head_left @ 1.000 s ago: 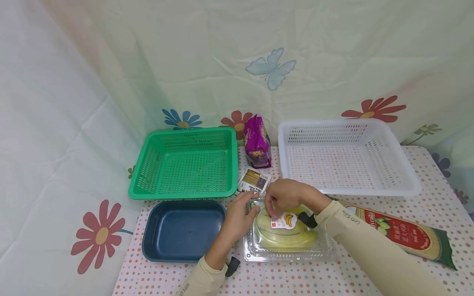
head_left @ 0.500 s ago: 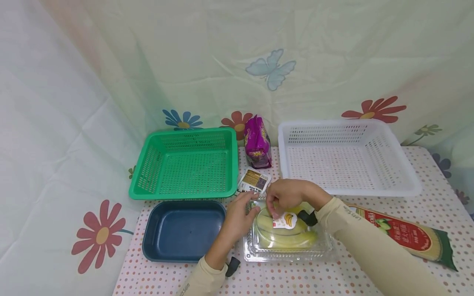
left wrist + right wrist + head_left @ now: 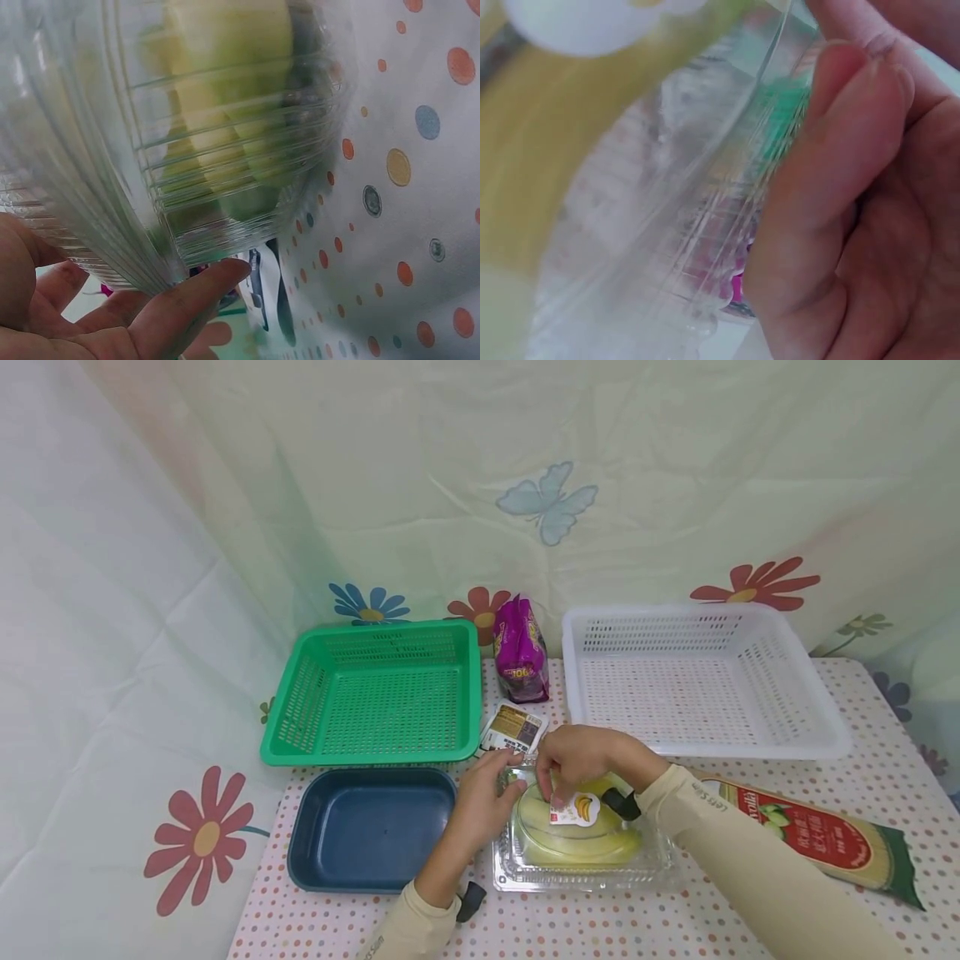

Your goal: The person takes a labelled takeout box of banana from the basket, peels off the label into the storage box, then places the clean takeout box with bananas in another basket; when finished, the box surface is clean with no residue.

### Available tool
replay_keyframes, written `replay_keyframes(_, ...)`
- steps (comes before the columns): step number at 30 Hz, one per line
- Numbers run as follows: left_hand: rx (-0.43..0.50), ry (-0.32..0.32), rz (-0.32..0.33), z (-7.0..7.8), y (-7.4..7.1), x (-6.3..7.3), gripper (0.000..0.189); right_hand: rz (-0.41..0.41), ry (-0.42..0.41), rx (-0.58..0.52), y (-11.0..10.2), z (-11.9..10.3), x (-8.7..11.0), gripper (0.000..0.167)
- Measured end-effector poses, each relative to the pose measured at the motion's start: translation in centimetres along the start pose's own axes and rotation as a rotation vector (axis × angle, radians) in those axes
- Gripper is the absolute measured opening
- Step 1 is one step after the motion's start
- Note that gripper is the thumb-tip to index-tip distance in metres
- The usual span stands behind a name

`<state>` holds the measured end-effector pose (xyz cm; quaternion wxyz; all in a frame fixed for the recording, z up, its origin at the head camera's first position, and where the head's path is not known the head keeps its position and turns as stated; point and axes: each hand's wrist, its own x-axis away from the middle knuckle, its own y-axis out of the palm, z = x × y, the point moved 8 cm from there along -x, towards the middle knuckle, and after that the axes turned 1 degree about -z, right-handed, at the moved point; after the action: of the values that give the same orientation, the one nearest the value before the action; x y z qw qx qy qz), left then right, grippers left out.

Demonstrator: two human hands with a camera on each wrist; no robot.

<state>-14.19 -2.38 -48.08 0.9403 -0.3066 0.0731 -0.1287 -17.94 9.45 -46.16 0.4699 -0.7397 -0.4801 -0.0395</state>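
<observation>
A clear plastic clamshell container (image 3: pixel 517 878) of yellow-green bananas (image 3: pixel 600 850) lies on the table in front of me. My left hand (image 3: pixel 482 800) holds its back left corner; in the left wrist view the fingers (image 3: pixel 180 307) lie along the ridged edge. Bent over the lid, my right hand (image 3: pixel 581 758) has its curled fingertips at the left end of a white banana sticker (image 3: pixel 583 810), seemingly pinching it. In the right wrist view the curled fingers (image 3: pixel 832 165) show beside the lid, and their contact with the sticker is out of sight.
A green basket (image 3: pixel 472 710) and a white basket (image 3: pixel 573 668) stand at the back. Between them are a purple bag (image 3: pixel 521 652) and a small flat package (image 3: pixel 516 727). A blue tub (image 3: pixel 300 827) stands left, a spaghetti pack (image 3: pixel 817 831) right.
The right fingertips shift slightly at the sticker's left end. The left hand and the container stay in place.
</observation>
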Motion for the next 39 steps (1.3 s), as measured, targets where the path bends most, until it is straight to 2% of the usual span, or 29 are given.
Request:
replay_keyframes(4,0.001,0.002,0.003,-0.02,0.07,0.03,0.034,0.002,0.014,0.016,0.09,0.06,0.09,0.019)
replay_keyframes(20,0.003,0.001,0.001,-0.02,0.03,-0.11,0.034,-0.047,-0.080,0.003,0.03,-0.13,0.36,0.010)
replay_keyframes(28,-0.005,0.009,0.007,0.09,-0.08,-0.10,0.034,-0.098,-0.101,-0.067,0.15,0.16,0.33,0.003)
replay_keyframes(39,-0.002,0.009,0.008,0.01,0.01,-0.09,0.034,-0.143,-0.096,-0.140,0.23,0.57,0.35,0.011)
